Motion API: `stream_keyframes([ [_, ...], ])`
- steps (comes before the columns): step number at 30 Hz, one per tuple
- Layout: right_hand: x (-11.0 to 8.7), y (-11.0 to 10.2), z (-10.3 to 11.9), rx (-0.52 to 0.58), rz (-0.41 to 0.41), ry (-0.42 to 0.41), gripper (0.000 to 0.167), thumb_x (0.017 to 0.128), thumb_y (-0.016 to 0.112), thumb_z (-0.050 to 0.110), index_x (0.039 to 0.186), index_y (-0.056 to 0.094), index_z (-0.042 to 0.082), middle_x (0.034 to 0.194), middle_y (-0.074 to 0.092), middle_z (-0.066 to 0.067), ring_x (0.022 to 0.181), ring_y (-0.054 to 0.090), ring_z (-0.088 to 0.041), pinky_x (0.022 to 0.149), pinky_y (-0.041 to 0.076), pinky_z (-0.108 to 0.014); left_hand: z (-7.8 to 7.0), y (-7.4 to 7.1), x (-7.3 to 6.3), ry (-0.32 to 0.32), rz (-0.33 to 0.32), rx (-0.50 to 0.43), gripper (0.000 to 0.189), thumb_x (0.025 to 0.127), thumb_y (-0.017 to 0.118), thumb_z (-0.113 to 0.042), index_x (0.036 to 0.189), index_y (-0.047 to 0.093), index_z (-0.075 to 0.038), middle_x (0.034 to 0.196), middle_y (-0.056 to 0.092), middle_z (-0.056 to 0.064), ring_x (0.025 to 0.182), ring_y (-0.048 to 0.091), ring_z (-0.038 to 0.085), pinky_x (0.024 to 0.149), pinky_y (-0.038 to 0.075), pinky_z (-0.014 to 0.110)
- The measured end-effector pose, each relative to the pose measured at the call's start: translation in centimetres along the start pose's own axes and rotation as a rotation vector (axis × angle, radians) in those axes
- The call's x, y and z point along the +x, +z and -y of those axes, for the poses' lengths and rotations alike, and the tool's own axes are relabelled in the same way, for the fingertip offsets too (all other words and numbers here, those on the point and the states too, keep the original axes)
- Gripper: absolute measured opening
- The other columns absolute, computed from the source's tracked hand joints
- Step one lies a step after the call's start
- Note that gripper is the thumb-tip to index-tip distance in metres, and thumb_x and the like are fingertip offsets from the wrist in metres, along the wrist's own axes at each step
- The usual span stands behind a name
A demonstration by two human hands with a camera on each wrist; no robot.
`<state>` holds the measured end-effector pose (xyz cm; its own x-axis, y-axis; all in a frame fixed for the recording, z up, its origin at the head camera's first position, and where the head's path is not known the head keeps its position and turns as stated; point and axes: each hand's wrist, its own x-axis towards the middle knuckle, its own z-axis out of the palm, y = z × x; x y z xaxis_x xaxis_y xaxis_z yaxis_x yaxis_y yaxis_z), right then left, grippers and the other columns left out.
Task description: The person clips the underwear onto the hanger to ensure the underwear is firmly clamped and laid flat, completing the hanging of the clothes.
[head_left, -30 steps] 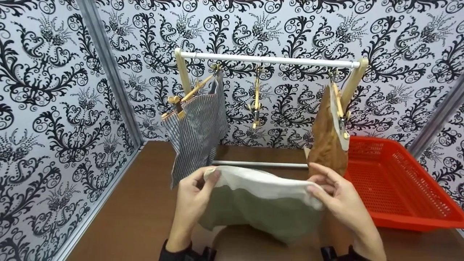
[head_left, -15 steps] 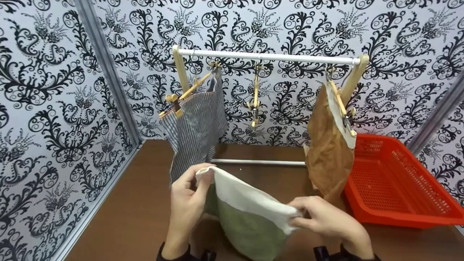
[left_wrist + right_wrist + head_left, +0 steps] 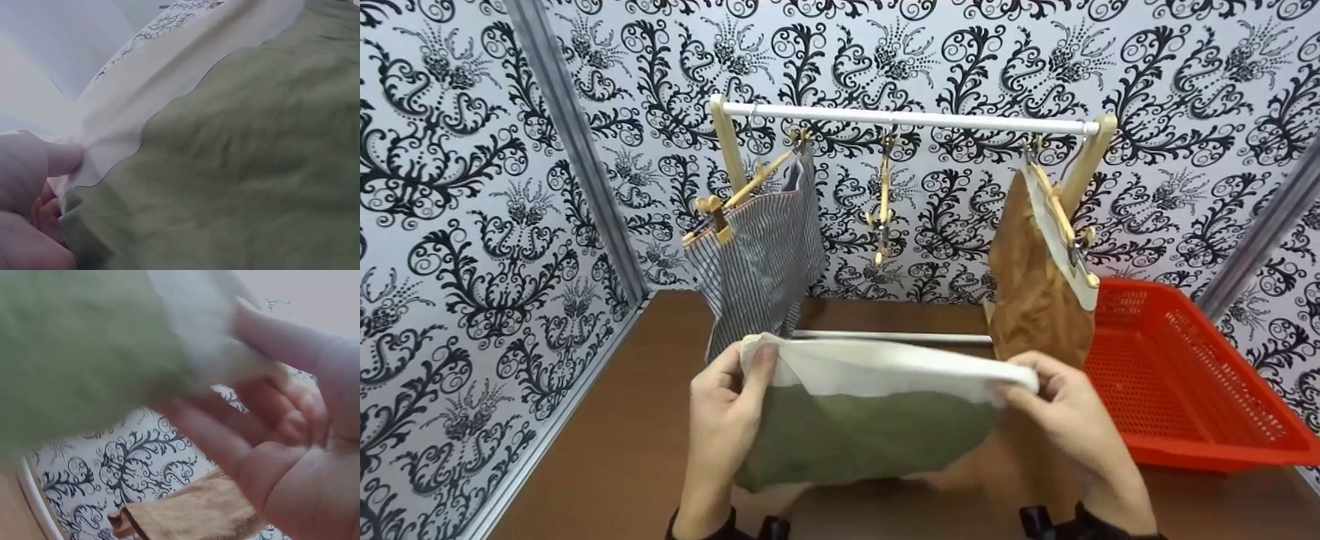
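A green cloth garment (image 3: 870, 431) with a white, wavy-edged top band is stretched out between my two hands above the table. My left hand (image 3: 724, 420) pinches the band's left corner between thumb and fingers, also plain in the left wrist view, where the green cloth (image 3: 225, 163) fills most of the picture. At the band's other end, my right hand (image 3: 1069, 409) grips the right corner with thumb and fingers. The right wrist view shows that hand (image 3: 270, 416) blurred, with the band running in between thumb and fingers.
Behind stands a rack with a white rail (image 3: 907, 118). A striped cloth garment (image 3: 769, 262) hangs clipped at left, a bare clip hanger (image 3: 884, 199) in the middle, a brown garment (image 3: 1031, 292) at right. A red basket (image 3: 1177, 375) sits at right on the brown table (image 3: 607, 420).
The right hand swung down and inward, tilting the garment, then came back up and out, so the band is taut and nearly level again. The left hand shifted slightly left, still pinching its corner.
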<state>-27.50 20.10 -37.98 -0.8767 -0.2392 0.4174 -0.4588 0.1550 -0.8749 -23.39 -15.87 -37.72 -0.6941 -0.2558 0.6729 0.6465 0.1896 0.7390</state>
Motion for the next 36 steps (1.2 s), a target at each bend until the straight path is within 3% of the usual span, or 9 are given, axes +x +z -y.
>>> stream_keyframes([
  [2,0.0,0.1,0.4,0.072,-0.117,0.028,0.016,0.088,0.065,-0.017,0.103,0.064,-0.012,0.083,0.069,-0.013,0.072,0.067,-0.018,0.068,0.056,-0.027,-0.1,-0.1,0.0,-0.039,0.027,0.001,0.011,0.1,0.065,-0.01,0.102,0.074,-0.004,0.086,0.074,0.004,0.072,0.068,0.02,0.062,0.055,0.029],
  [5,-0.1,0.3,1.1,0.172,-0.225,0.046,0.016,0.088,0.066,-0.016,0.104,0.062,-0.015,0.083,0.068,-0.011,0.073,0.064,-0.016,0.067,0.053,-0.023,-0.3,-0.3,0.1,-0.083,0.081,0.002,0.015,0.101,0.064,-0.012,0.104,0.074,-0.002,0.087,0.074,0.005,0.073,0.07,0.021,0.063,0.057,0.031],
  [10,-0.5,0.3,2.1,0.196,-0.273,0.1,0.022,0.09,0.071,-0.008,0.11,0.062,-0.012,0.092,0.071,-0.008,0.08,0.067,-0.014,0.068,0.054,-0.021,-1.0,-0.7,0.0,-0.131,0.156,0.042,0.016,0.101,0.064,-0.014,0.104,0.074,-0.002,0.083,0.073,0.003,0.07,0.068,0.019,0.06,0.057,0.031],
  [16,-1.0,0.0,2.3,0.123,-0.237,0.132,0.025,0.091,0.072,-0.003,0.114,0.064,-0.01,0.099,0.075,-0.018,0.082,0.073,-0.023,0.069,0.059,-0.029,-1.7,-1.5,-0.4,-0.219,0.272,0.088,0.019,0.103,0.062,-0.022,0.102,0.072,-0.005,0.075,0.068,0.001,0.065,0.063,0.017,0.056,0.053,0.03],
  [20,-1.2,-0.3,2.1,-0.027,-0.2,0.109,0.02,0.092,0.073,0.001,0.109,0.067,-0.007,0.094,0.075,-0.015,0.077,0.072,-0.02,0.064,0.056,-0.026,-1.6,-1.5,-0.6,-0.244,0.362,0.131,0.022,0.104,0.06,-0.026,0.102,0.071,-0.007,0.076,0.068,-0.001,0.067,0.064,0.015,0.059,0.054,0.03],
  [24,-1.3,-0.7,1.7,-0.161,-0.162,0.079,0.014,0.094,0.072,0.004,0.106,0.069,-0.003,0.09,0.075,-0.012,0.072,0.07,-0.018,0.058,0.052,-0.025,-0.9,-1.4,-0.6,-0.257,0.406,0.173,0.024,0.104,0.059,-0.028,0.1,0.07,-0.008,0.071,0.065,-0.001,0.06,0.061,0.014,0.053,0.052,0.03],
  [27,-1.2,-0.9,1.2,-0.209,-0.134,0.067,0.013,0.094,0.072,0.006,0.106,0.071,0.0,0.088,0.075,-0.009,0.07,0.068,-0.016,0.054,0.049,-0.025,-0.2,-1.5,-0.5,-0.265,0.437,0.171,0.023,0.105,0.059,-0.028,0.104,0.071,-0.008,0.072,0.065,0.001,0.055,0.059,0.015,0.048,0.051,0.031],
  [31,-0.7,-0.9,0.2,-0.238,-0.089,0.07,0.013,0.095,0.071,0.007,0.107,0.071,0.002,0.088,0.073,-0.008,0.068,0.066,-0.015,0.054,0.049,-0.025,1.4,-1.5,-0.2,-0.242,0.461,0.181,0.022,0.104,0.059,-0.025,0.109,0.072,-0.008,0.079,0.068,0.001,0.066,0.06,0.015,0.057,0.052,0.029],
  [36,0.3,-0.9,-1.5,-0.248,-0.005,0.14,0.017,0.099,0.067,0.01,0.111,0.069,0.0,0.093,0.073,-0.013,0.075,0.068,-0.014,0.062,0.057,-0.028,4.2,-1.2,0.0,-0.254,0.46,0.211,0.018,0.103,0.062,-0.021,0.099,0.07,-0.006,0.074,0.058,-0.002,0.067,0.053,0.011,0.06,0.044,0.024],
])
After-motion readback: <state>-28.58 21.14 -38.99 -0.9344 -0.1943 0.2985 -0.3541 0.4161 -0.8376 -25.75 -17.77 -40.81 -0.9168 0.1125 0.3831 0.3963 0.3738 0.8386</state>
